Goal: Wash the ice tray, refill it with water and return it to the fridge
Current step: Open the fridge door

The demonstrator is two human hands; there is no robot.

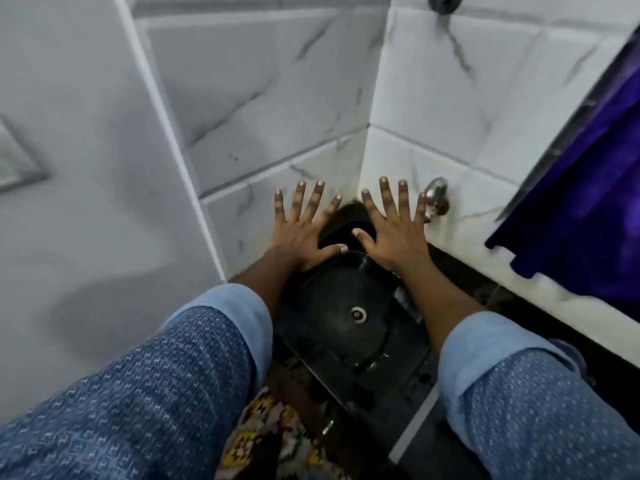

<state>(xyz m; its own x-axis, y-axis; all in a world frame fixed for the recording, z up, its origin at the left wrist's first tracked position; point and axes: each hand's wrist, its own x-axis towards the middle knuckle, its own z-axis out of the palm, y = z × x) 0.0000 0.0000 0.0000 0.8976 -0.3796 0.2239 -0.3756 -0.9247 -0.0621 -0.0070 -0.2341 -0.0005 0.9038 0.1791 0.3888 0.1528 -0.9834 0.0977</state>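
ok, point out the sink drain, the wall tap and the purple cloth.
round metal drain (358,314): head view, its centre.
chrome wall tap (435,197): head view, its body.
purple cloth (588,202): head view, its middle.

White grey-veined wall tiles (277,109) meet in a corner, with a purple cloth (588,188) at right.

Glossy black rounded-rectangular wash basin (329,306): set low in the corner where two white marble-veined tiled walls (277,98) meet. Small round metal drain (358,314) at the centre of the bowl. Wet glints on the near rim. Short chrome wall tap (437,199): fixed to the right-hand wall, near the basin's far right corner; detail blurred.
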